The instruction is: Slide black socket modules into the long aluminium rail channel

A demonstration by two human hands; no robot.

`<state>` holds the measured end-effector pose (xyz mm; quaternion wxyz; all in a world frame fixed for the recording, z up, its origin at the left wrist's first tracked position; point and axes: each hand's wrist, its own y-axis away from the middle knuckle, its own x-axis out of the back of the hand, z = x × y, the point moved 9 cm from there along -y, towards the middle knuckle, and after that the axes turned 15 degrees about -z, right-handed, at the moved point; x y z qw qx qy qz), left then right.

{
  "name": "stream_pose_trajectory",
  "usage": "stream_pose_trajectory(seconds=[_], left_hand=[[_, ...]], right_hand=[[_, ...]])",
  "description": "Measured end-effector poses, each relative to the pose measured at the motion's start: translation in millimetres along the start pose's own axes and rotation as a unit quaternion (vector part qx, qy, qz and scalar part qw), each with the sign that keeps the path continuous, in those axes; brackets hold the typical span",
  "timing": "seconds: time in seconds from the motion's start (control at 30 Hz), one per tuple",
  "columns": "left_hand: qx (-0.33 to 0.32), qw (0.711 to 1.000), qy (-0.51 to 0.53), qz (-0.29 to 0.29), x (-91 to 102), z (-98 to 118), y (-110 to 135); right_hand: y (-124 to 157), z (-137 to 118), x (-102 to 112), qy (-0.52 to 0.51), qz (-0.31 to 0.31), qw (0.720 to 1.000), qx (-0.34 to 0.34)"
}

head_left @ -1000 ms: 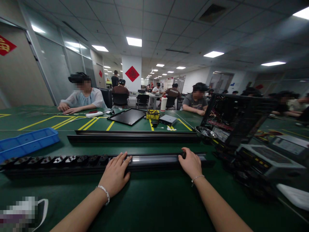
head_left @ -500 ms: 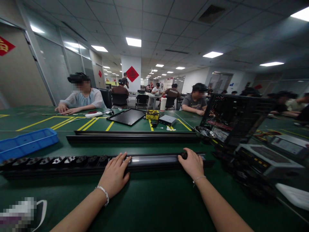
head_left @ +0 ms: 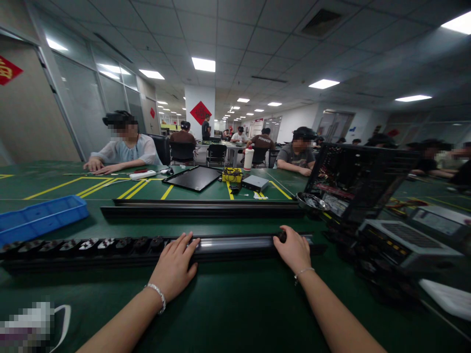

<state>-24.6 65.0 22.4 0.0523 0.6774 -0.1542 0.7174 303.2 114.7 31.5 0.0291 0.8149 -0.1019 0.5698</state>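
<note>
A long black metal channel (head_left: 235, 244) lies across the table in front of me. A row of black plug-like modules (head_left: 106, 245), some with pale faces, sits along its left half. My left hand (head_left: 176, 267) rests on the channel beside the last module, fingers stretched out and apart. Toward the channel's right end, my right hand (head_left: 294, 250) has its fingers closed around a small round black part (head_left: 281, 236), mostly hidden by the thumb and fingers. Whether that part sits in the channel I cannot tell.
Behind lie more black channels (head_left: 206, 210). A blue bin (head_left: 40, 218) stands at left. At right are an open computer case (head_left: 360, 176), a metal bowl (head_left: 312, 202), a power supply (head_left: 408, 242) and dark parts (head_left: 382, 279). Co-workers sit across the table.
My right hand and the small black part have shifted very slightly to the right. My left hand stays in place. A person in the background has walked to the right.
</note>
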Motion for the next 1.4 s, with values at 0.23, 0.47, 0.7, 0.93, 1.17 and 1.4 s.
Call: stream_pose_trajectory(seconds=[0.23, 0.47, 0.7, 0.93, 1.17, 1.4], left_hand=[[-0.005, 1.000, 0.003, 0.004, 0.8, 0.5, 0.5], [-0.005, 1.000, 0.014, 0.006, -1.8, -2.0, 0.5], [-0.001, 1.000, 0.006, -0.001, 0.7, 0.5, 0.2], [0.000, 1.000, 0.007, 0.004, -0.2, -0.6, 0.6], [0.002, 1.000, -0.009, -0.001, -1.3, -0.7, 0.1], [0.000, 1.000, -0.021, -0.009, -1.3, 0.0, 2.2]], right_hand=[[-0.8, 0.7, 0.5, 0.002, -0.006, 1.000, 0.002], [0.6, -0.3, 1.9, 0.000, -0.006, 1.000, 0.000], [-0.6, 0.3, 0.8, 0.001, -0.006, 1.000, 0.001], [-0.8, 0.8, 1.2, 0.004, -0.002, 1.000, 0.002], [0.3, -0.3, 2.6, 0.001, -0.012, 1.000, -0.002], [2.2, -0.5, 4.5, -0.007, -0.015, 1.000, 0.004]])
